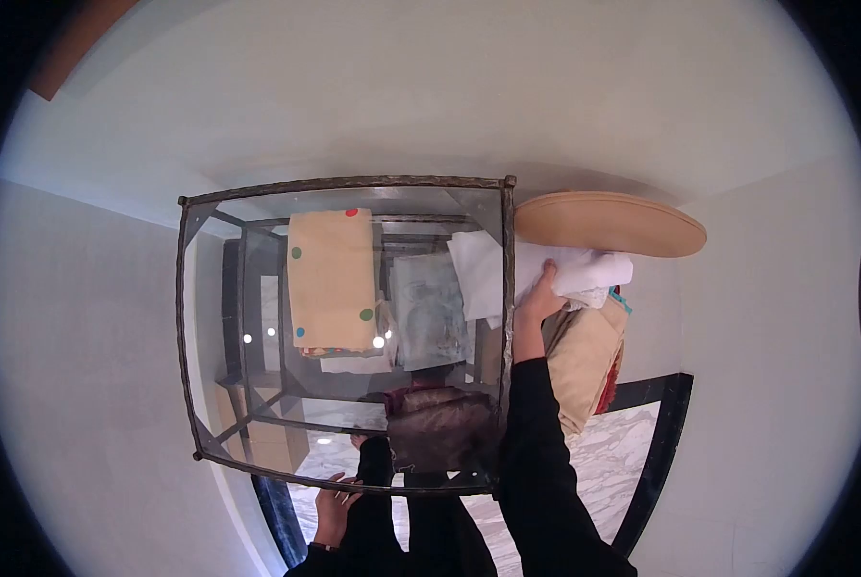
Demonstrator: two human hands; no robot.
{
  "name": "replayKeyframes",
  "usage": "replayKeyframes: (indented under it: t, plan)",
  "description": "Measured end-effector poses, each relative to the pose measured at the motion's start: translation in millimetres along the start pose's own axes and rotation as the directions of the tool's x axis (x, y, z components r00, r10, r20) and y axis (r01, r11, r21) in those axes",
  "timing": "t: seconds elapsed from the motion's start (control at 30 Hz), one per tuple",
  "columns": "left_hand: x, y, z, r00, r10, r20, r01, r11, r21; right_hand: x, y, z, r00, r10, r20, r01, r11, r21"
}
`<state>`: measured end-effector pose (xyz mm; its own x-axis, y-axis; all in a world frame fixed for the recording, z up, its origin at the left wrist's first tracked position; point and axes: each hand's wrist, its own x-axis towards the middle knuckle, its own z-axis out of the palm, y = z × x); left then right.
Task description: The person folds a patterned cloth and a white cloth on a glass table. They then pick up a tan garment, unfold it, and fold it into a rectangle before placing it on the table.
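Note:
My right hand (543, 296) reaches past the right side of a glass-topped table (346, 181) with a dark metal frame. Its thumb lies over a folded white cloth (584, 271), with the other fingers hidden beneath. Part of the white cloth extends left, behind the table's frame. Below that hand hangs a folded beige cloth (579, 370) with red fabric at its edge. At the table's near edge, my left hand (332, 514) has its fingers stretched out against the frame and holds nothing. A cream folded cloth with coloured dots (332, 279) lies at the table's left half.
A dark brown folded cloth (442, 430) is near the table's front right corner. A grey-blue folded cloth (430, 310) shows toward the middle. The rounded tan chair back (611, 223) stands right of the table, against the wall. Cardboard boxes (262, 433) show through the glass.

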<state>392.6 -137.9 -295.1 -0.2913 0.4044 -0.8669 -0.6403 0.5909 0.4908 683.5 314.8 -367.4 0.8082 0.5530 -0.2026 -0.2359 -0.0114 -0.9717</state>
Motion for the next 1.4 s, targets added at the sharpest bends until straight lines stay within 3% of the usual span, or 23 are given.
replayKeyframes:
  t: [0.13, 0.23, 0.3, 0.43, 0.53, 0.63, 0.73, 0.83, 0.93, 1.07, 1.13, 1.2, 1.27, 1.37, 1.4]
  plan:
    - [0, -2, 1, 0.999, -0.040, -0.037, 0.038, 0.997, -0.062, 18, -1, 6, 0.992, 0.066, -0.110, -0.096, 0.948, -0.305]
    - [2, -5, 0, 1.000, -0.026, -0.002, 0.026, 0.999, -0.047, 45, 15, 6, 0.981, 0.030, -0.191, -0.126, 0.847, -0.516]
    - [2, -7, 0, 1.000, -0.028, 0.006, 0.028, 0.998, -0.059, 74, 34, -2, 0.995, 0.023, -0.093, -0.073, 0.813, -0.578]
    - [2, -5, 3, 0.999, -0.043, -0.019, 0.042, 0.997, -0.063, 87, 11, -6, 0.998, -0.042, 0.041, 0.059, 0.679, -0.732]
    - [0, -4, 1, 0.999, -0.028, -0.016, 0.026, 0.998, -0.065, 65, -7, -6, 0.993, -0.122, 0.007, 0.087, 0.668, -0.739]
    - [-1, -2, -3, 0.999, -0.045, -0.022, 0.044, 0.997, -0.062, 71, 16, -9, 0.987, -0.161, -0.003, 0.097, 0.614, -0.783]
    - [0, -9, -7, 1.000, -0.025, 0.000, 0.025, 0.998, -0.061, 99, 51, -14, 0.964, -0.127, 0.232, 0.262, 0.328, -0.908]
    - [3, -12, -8, 0.999, -0.035, 0.017, 0.036, 0.998, -0.060, 110, 24, -1, 0.898, 0.219, 0.383, 0.269, 0.415, -0.869]
    - [1, -7, 1, 0.999, -0.001, 0.053, -0.003, 0.998, 0.067, 170, 101, -17, 0.748, -0.167, 0.642, 0.661, 0.277, -0.698]
    - [7, -11, -3, 0.998, -0.060, 0.011, 0.061, 0.998, -0.029, 194, 114, -32, 0.748, 0.087, 0.658, 0.593, 0.357, -0.722]
    - [8, -11, -1, 0.998, -0.060, 0.004, 0.060, 0.998, -0.035, 134, 54, -42, 0.808, 0.090, 0.582, 0.537, 0.293, -0.791]
    - [9, -10, -1, 0.999, -0.047, 0.020, 0.047, 0.999, -0.010, 90, 18, -74, 0.814, -0.071, 0.576, 0.572, 0.270, -0.775]
    - [9, -10, -4, 0.999, -0.028, 0.038, 0.027, 0.999, 0.016, 53, 15, -104, 0.852, -0.268, 0.450, 0.376, -0.285, -0.882]
    - [11, -12, -7, 0.998, -0.013, 0.056, 0.010, 0.999, 0.044, 21, 9, -130, 0.965, -0.218, 0.147, 0.095, -0.233, -0.968]
    - [11, -12, -6, 0.998, -0.021, 0.051, 0.019, 0.999, 0.046, 22, 14, -142, 0.964, -0.198, 0.178, 0.143, -0.182, -0.973]
